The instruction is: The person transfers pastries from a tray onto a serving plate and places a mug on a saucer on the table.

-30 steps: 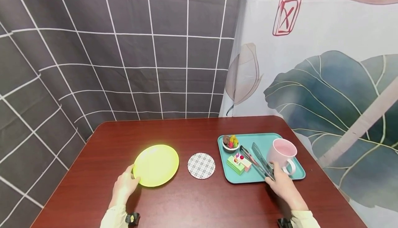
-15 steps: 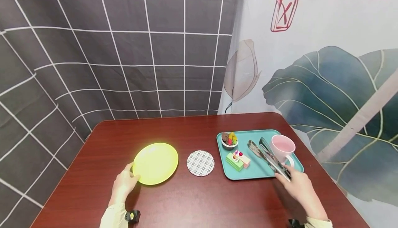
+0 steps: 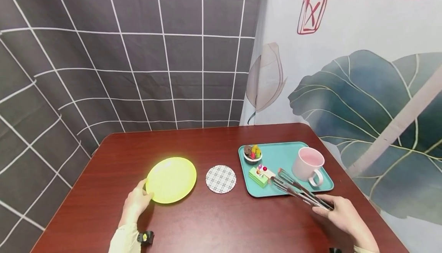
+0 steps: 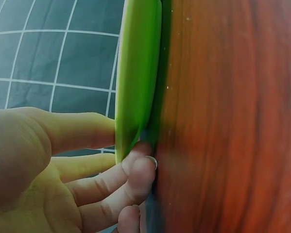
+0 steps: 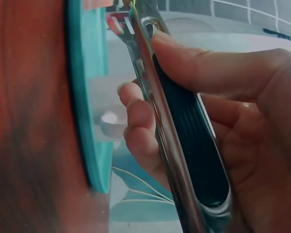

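Note:
My left hand (image 3: 134,203) holds the left rim of a yellow plate (image 3: 171,180). In the left wrist view, the thumb meets the rim of the plate (image 4: 140,63), with fingertips under it, close to the wood. My right hand (image 3: 342,214) grips metal tongs with dark handle pads (image 3: 302,193); in the right wrist view, thumb and fingers wrap the tongs (image 5: 191,141). The tong tips are parted, beside a pink cake slice (image 3: 266,171) that lies against a green cake slice (image 3: 258,178). Whether the tips touch the cake, I cannot tell.
A turquoise tray (image 3: 277,153) bears the cakes, a small bowl of toy-like food (image 3: 253,158) at its back left and a pink mug (image 3: 307,165) on the right. A checked round coaster (image 3: 221,179) lies between plate and tray on the brown table (image 3: 207,222).
My right hand has drawn back toward the table's front right with the tongs. Their tips first lifted and swung right, then came left and down to the cakes. The left hand stays at the plate.

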The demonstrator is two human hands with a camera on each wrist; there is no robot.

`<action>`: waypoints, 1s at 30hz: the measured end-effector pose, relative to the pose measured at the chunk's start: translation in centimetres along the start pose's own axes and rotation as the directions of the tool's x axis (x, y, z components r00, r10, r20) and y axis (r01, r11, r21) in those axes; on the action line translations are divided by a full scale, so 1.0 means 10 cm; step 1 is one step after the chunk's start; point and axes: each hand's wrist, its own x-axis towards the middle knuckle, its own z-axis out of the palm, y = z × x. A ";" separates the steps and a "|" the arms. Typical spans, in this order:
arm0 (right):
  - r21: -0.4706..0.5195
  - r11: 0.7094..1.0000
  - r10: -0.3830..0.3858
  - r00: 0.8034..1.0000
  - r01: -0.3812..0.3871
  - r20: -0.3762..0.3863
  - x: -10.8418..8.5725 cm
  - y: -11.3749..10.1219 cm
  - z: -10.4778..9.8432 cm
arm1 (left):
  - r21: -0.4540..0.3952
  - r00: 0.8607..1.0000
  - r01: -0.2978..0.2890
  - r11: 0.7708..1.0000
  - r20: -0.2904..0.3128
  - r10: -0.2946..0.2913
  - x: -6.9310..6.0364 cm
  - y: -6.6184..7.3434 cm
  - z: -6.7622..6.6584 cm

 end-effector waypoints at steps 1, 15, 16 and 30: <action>-0.005 1.000 -0.007 1.000 0.007 -0.005 0.01 0.00 0.02 | 0.000 1.000 0.000 1.000 0.001 0.000 0.00 0.00 0.00; -0.051 0.998 -0.033 0.999 0.031 -0.026 0.10 -0.09 0.18 | -0.008 1.000 0.003 1.000 0.018 -0.003 -0.01 0.02 0.00; -0.056 0.998 -0.034 0.999 0.032 -0.033 0.10 -0.10 0.19 | -0.009 1.000 0.005 1.000 0.018 -0.004 -0.01 0.02 -0.01; -0.042 0.999 -0.033 0.985 0.026 -0.167 0.04 -0.24 0.38 | -0.004 0.999 0.015 1.000 0.044 -0.014 -0.01 0.03 -0.02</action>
